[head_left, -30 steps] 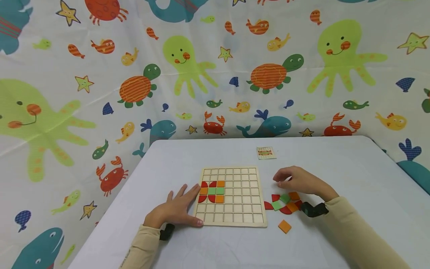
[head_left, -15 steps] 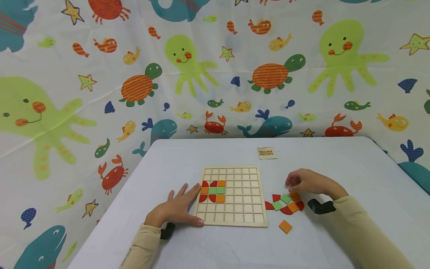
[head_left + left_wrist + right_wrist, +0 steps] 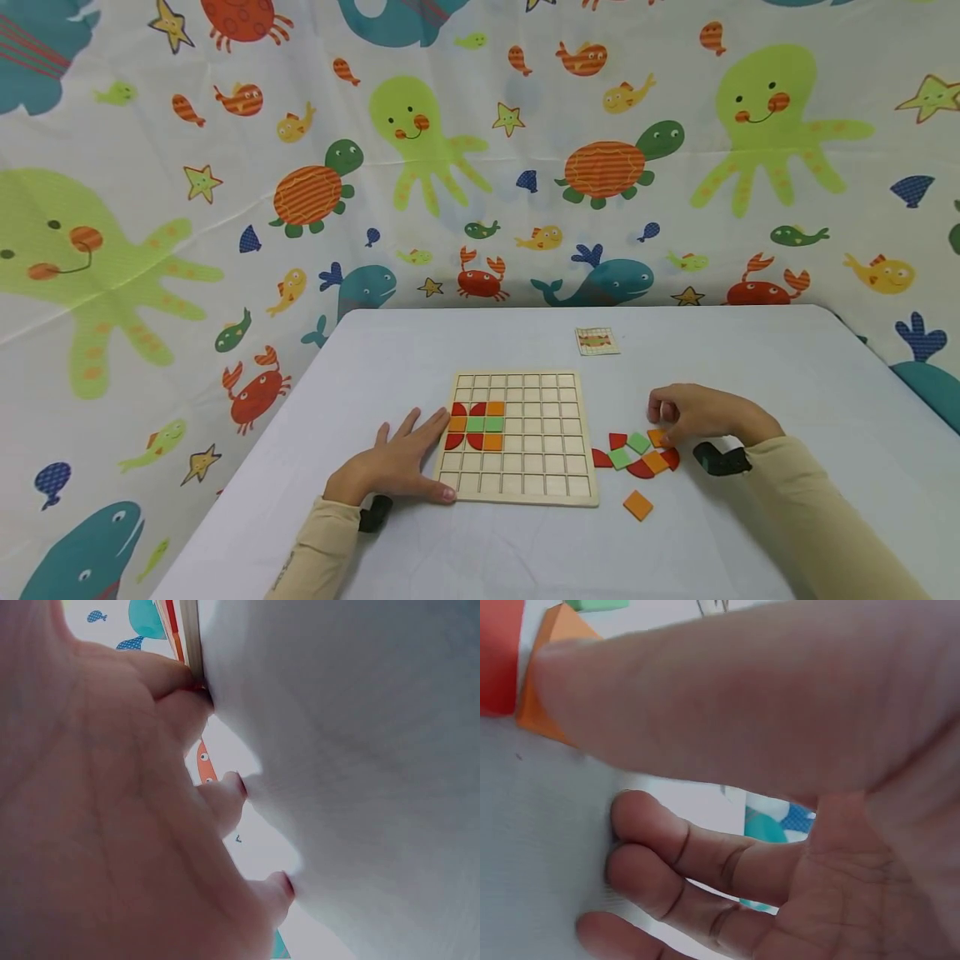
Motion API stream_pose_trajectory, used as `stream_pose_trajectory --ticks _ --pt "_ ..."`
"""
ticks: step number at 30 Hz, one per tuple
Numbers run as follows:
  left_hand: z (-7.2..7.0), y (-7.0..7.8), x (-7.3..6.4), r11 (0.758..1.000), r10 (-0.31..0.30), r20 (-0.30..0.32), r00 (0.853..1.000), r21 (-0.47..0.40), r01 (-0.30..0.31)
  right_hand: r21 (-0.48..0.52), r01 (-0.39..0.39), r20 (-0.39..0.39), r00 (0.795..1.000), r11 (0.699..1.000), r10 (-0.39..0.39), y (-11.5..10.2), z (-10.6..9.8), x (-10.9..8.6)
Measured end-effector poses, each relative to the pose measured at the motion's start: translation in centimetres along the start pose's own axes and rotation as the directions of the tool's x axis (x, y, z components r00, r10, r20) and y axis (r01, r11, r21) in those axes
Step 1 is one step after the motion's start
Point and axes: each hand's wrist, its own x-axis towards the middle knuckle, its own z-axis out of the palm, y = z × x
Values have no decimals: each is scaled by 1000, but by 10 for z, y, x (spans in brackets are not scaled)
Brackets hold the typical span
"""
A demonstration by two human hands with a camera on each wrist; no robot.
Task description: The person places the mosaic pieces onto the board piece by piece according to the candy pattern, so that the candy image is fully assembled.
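My left hand (image 3: pixel 393 462) lies with spread fingers at the left edge of the wooden grid board (image 3: pixel 543 479). Its index finger and thumb touch the board's edge; in the left wrist view the other fingertips rest on the table. Red, orange and green tiles (image 3: pixel 493 424) fill a block of squares at the board's left. My right hand (image 3: pixel 701 412) is over the loose tile pile, its thumb on an orange tile (image 3: pixel 536 720) at the pile's back. The right wrist view has its other visible fingers loosely bent, fingertips on the table, apart from that tile.
Beside the board's right edge lie loose red, green and orange tiles (image 3: pixel 619 458). A single orange tile (image 3: pixel 638 505) sits nearer the front. At the back is a small pattern card (image 3: pixel 597 342). A cloth printed with sea animals (image 3: pixel 450 167) hangs behind the white table (image 3: pixel 420 350).
My right hand has moved right and down from behind the pile, and its thumb now touches the orange tile there. The left hand has stayed at the board's edge.
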Motion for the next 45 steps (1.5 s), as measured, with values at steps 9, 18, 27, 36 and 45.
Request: stream_pose_trajectory --ticks 9,18,27,36,45 --pt "2 -1 0 1000 -20 -14 1000 -6 20 -38 24 7 1000 999 -24 0 2 1" --pt "4 -3 2 1000 -20 -13 1000 -9 20 -33 10 -15 1000 999 -11 1 5 1" --pt "4 -3 2 1000 -8 -19 1000 0 8 30 34 -73 997 999 -32 -1 4 5" --pt "4 -2 1 1000 0 -19 1000 -6 0 22 75 -133 989 997 -71 -9 -1 7" --pt "3 -1 2 1000 13 -20 1000 -8 -13 37 142 -153 979 989 -135 -25 1 8"
